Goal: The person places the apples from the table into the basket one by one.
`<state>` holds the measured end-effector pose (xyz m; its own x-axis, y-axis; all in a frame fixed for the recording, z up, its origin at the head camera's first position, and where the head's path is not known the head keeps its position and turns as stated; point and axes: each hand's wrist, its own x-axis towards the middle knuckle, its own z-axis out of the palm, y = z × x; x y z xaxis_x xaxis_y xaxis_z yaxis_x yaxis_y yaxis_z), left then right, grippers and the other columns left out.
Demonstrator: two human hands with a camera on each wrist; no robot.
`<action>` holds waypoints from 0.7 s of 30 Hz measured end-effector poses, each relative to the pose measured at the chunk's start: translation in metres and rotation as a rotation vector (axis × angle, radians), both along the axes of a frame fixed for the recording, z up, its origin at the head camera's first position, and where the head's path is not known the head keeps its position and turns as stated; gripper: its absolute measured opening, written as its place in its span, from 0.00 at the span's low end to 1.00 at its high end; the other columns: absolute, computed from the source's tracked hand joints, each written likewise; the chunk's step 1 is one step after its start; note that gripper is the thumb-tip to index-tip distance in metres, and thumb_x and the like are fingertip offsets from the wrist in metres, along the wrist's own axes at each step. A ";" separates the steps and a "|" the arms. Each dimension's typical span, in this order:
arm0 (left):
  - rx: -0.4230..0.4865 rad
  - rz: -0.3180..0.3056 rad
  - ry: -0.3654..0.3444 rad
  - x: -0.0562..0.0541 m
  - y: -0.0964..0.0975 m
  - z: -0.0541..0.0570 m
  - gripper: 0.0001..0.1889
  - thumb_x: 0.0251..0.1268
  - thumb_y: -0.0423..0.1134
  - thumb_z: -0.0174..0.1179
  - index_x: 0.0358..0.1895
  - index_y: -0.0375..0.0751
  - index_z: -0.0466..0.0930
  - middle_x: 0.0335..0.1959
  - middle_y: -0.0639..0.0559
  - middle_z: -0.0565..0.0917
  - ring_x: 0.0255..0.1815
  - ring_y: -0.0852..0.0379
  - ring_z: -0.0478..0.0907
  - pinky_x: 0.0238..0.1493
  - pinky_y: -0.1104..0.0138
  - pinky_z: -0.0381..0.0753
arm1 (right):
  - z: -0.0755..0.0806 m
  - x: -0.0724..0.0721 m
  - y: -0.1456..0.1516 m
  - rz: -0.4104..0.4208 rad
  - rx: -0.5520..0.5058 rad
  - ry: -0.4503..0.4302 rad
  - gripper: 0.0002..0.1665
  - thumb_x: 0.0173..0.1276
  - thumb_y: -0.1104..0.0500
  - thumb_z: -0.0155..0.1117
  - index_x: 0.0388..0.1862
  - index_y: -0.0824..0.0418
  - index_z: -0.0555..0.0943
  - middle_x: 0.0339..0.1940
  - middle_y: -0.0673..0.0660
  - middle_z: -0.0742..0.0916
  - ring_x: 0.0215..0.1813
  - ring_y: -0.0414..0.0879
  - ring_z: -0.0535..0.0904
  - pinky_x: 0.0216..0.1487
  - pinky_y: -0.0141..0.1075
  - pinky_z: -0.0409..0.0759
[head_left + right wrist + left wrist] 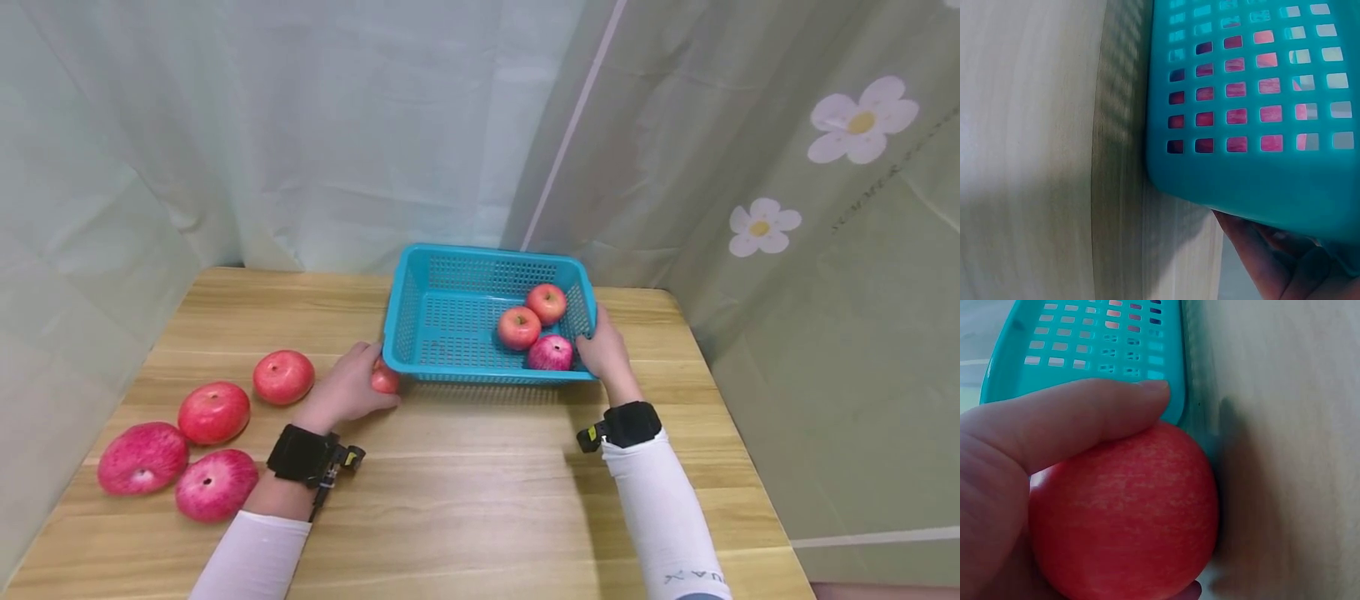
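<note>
My left hand (348,387) grips a red apple (1125,515) at the near left corner of a blue plastic basket (487,372). In the left wrist view the thumb lies over the top of this apple, right by the basket wall. My right hand (604,350) holds the basket's right side, thumb over the rim and fingers outside. Inside, at the right end, sit two light red apples (519,327) and a streaked dark pink fruit (551,353). Much of the held apple is hidden by my hand in the head view.
Left of my left hand, two red apples (283,377) and two streaked dark pink fruits (143,458) lie on the wooden table (465,500). A pale curtain (375,142) hangs behind the table and along its sides.
</note>
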<state>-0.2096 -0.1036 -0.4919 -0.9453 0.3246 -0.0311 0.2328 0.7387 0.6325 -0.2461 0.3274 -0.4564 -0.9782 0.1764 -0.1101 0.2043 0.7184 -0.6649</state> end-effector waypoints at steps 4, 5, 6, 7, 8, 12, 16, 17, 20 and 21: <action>0.007 0.007 0.009 0.001 0.000 -0.002 0.46 0.52 0.43 0.82 0.74 0.34 0.70 0.55 0.36 0.78 0.53 0.37 0.78 0.54 0.43 0.84 | 0.000 0.000 0.000 0.000 0.000 -0.004 0.45 0.81 0.61 0.54 0.89 0.61 0.46 0.79 0.73 0.70 0.78 0.71 0.67 0.75 0.67 0.66; 0.005 0.010 0.012 0.001 0.000 -0.003 0.45 0.52 0.43 0.82 0.74 0.35 0.70 0.55 0.36 0.78 0.53 0.38 0.78 0.53 0.44 0.84 | -0.001 0.000 0.000 0.001 -0.001 -0.002 0.45 0.81 0.61 0.54 0.89 0.61 0.46 0.80 0.73 0.70 0.78 0.71 0.67 0.75 0.67 0.66; 0.005 0.011 0.014 0.001 0.000 -0.004 0.45 0.52 0.43 0.82 0.74 0.35 0.71 0.55 0.36 0.78 0.53 0.38 0.78 0.53 0.44 0.84 | -0.001 0.000 0.000 0.000 -0.003 -0.001 0.45 0.80 0.61 0.54 0.89 0.61 0.46 0.80 0.73 0.69 0.78 0.71 0.67 0.75 0.67 0.66; 0.007 0.010 0.019 0.001 0.000 -0.005 0.45 0.52 0.43 0.82 0.73 0.34 0.71 0.54 0.36 0.78 0.52 0.38 0.78 0.53 0.44 0.84 | -0.001 0.000 0.000 0.000 -0.006 0.002 0.45 0.80 0.61 0.54 0.89 0.61 0.47 0.80 0.73 0.69 0.78 0.71 0.67 0.75 0.67 0.66; 0.008 0.012 0.020 0.000 0.000 -0.005 0.45 0.51 0.43 0.82 0.73 0.34 0.71 0.54 0.36 0.78 0.52 0.38 0.78 0.53 0.44 0.84 | -0.002 0.000 0.000 0.000 -0.008 0.002 0.46 0.80 0.61 0.55 0.89 0.61 0.47 0.80 0.73 0.69 0.78 0.71 0.67 0.75 0.67 0.66; 0.013 0.012 0.014 0.000 0.001 -0.006 0.46 0.50 0.42 0.82 0.74 0.33 0.71 0.55 0.36 0.78 0.52 0.38 0.79 0.53 0.44 0.85 | -0.003 0.003 0.002 -0.005 -0.020 -0.002 0.46 0.80 0.62 0.55 0.89 0.60 0.47 0.80 0.72 0.69 0.78 0.71 0.66 0.75 0.68 0.66; 0.012 0.013 0.018 -0.001 0.001 -0.004 0.45 0.50 0.42 0.81 0.73 0.33 0.71 0.55 0.36 0.78 0.52 0.38 0.79 0.54 0.44 0.84 | -0.001 0.003 0.002 -0.004 -0.023 0.003 0.45 0.80 0.62 0.54 0.90 0.60 0.47 0.80 0.72 0.69 0.78 0.71 0.67 0.75 0.68 0.66; 0.009 0.014 0.022 -0.001 0.000 -0.004 0.45 0.50 0.42 0.81 0.73 0.33 0.71 0.55 0.35 0.78 0.52 0.38 0.79 0.54 0.44 0.84 | -0.001 0.002 0.002 -0.004 -0.023 0.005 0.45 0.80 0.61 0.54 0.90 0.60 0.47 0.80 0.72 0.69 0.78 0.71 0.67 0.75 0.68 0.66; 0.003 0.022 0.024 0.000 0.000 -0.002 0.44 0.50 0.41 0.81 0.72 0.34 0.72 0.55 0.36 0.78 0.52 0.38 0.79 0.54 0.44 0.84 | 0.001 0.000 0.001 0.004 -0.017 0.005 0.45 0.80 0.61 0.54 0.89 0.60 0.47 0.79 0.73 0.70 0.78 0.71 0.67 0.75 0.67 0.66; -0.002 0.025 0.027 0.000 0.001 -0.002 0.44 0.50 0.41 0.81 0.72 0.34 0.72 0.55 0.36 0.78 0.52 0.38 0.79 0.53 0.44 0.84 | 0.001 0.000 0.002 0.005 -0.014 0.006 0.45 0.80 0.61 0.53 0.89 0.60 0.47 0.79 0.73 0.70 0.77 0.71 0.68 0.75 0.67 0.67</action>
